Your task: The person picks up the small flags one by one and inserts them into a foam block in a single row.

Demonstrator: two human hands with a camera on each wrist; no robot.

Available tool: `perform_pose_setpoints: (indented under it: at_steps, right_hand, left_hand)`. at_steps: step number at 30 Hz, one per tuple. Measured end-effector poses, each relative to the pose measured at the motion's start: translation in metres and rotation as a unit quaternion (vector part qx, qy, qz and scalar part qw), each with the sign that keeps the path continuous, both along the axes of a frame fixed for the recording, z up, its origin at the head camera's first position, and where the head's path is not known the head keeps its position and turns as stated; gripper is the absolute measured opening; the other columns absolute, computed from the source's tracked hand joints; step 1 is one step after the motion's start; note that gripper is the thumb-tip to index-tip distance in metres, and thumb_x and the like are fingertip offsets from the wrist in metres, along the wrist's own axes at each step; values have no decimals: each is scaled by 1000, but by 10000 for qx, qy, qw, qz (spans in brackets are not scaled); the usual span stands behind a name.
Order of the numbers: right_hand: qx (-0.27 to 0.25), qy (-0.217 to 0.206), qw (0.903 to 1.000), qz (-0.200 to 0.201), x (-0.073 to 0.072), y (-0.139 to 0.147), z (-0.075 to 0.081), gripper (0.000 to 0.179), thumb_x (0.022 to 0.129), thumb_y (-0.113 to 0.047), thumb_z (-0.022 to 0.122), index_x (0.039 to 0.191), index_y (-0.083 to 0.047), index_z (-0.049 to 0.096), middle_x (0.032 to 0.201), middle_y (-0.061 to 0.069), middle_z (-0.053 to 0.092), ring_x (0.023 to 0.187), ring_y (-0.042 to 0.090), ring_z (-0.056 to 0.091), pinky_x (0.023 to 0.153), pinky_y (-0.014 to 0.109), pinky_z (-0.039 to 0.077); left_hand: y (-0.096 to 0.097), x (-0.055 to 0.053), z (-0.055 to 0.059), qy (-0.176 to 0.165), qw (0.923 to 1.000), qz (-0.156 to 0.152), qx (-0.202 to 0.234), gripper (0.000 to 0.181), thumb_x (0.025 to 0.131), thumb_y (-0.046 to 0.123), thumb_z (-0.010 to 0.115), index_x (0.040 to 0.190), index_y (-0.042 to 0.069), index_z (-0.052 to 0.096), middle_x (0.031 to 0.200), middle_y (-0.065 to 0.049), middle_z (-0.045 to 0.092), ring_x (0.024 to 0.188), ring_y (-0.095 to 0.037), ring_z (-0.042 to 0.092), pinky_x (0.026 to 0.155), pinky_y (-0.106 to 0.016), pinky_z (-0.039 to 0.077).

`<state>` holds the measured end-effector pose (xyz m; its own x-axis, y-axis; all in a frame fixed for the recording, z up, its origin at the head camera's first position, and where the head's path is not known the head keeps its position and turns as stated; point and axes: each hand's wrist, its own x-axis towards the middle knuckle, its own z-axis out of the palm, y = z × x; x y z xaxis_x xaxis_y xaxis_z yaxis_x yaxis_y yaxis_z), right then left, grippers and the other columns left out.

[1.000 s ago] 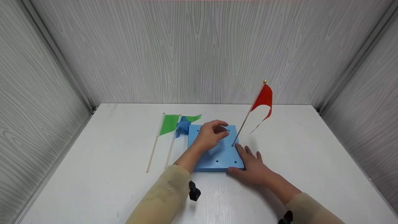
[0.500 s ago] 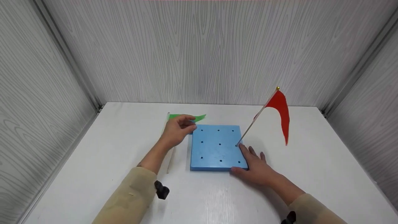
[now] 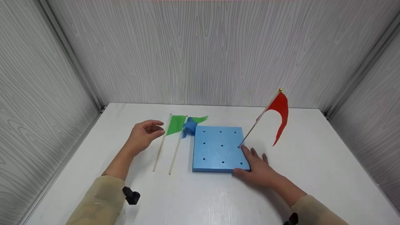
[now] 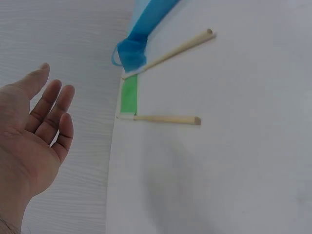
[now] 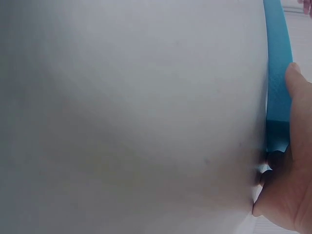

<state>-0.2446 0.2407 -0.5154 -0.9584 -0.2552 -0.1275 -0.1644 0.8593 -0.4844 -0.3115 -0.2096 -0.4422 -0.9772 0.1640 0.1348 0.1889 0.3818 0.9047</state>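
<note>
My left hand (image 3: 142, 137) hovers with loosely bent fingers just left of the green flag (image 3: 176, 124), holding nothing; its palm shows in the left wrist view. Beside the green flag lies a blue flag (image 3: 190, 127), its cloth crumpled over part of the green. Both have pale wooden sticks. My right hand (image 3: 257, 170) rests against the right side and near corner of a blue board (image 3: 214, 153), fingers spread and thumb at the front edge. A red flag (image 3: 279, 107) with a gold tip leans to the right from a hole at the board's right side.
Several small holes dot the board's top. The white table (image 3: 200, 200) is bounded by grey wood-grain panels (image 3: 200, 56) at the back and both sides. The slanting red flag rises above the right hand.
My left hand has moved left from above the board, across the lying flags, to the green flag's left side. The red cloth has swung outward. My right hand stays at the board.
</note>
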Motion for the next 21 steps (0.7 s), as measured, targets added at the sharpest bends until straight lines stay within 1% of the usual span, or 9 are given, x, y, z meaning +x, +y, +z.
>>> perform_pose_setpoints:
  at_steps: [4,8,11,15,18,21]
  right_hand:
    - [26,-30,10000,-21,-1,0,0,115,89,-82,60,173,-21,10,176,11,20,162,40,7,124,67,-5]
    - [26,-83,10000,-41,-1,0,-1,115,89,-82,61,173,-21,9,176,10,21,162,39,7,125,67,-5]
    - [48,-79,9999,-42,-1,0,-1,115,89,-82,60,173,-22,10,176,9,21,163,38,7,125,66,-4]
    - [54,-44,10000,-30,-1,0,1,114,89,-82,60,173,-23,10,176,9,21,163,37,7,125,66,-4]
    - [13,-29,10000,-33,-1,0,1,114,89,-81,60,173,-22,10,175,11,22,162,39,8,125,67,-5]
    - [10,-50,10000,-43,-1,0,0,114,89,-82,60,173,-23,9,176,10,21,163,38,7,125,66,-5]
  left_hand:
    - [-17,1,-15,-154,9998,53,-140,35,99,17,78,132,6,72,118,-12,75,106,-21,69,88,-23,55]
    - [-26,2,-29,-375,9988,77,-291,38,99,18,79,134,6,71,115,-11,76,104,-21,71,89,-34,56]
    - [-30,2,-36,-596,9975,129,-357,41,98,18,79,137,6,70,113,-9,77,104,-24,72,87,-38,57]
    - [-32,1,-45,-830,9957,230,-355,43,98,17,79,139,6,69,111,-9,76,103,-27,72,82,-33,56]
    - [-33,0,-53,-939,9944,285,-396,42,99,18,78,139,7,69,111,-9,76,102,-25,71,84,-30,55]
    - [-32,1,-59,-998,9935,321,-452,39,99,17,78,136,7,70,109,-8,75,99,-22,69,87,-26,53]
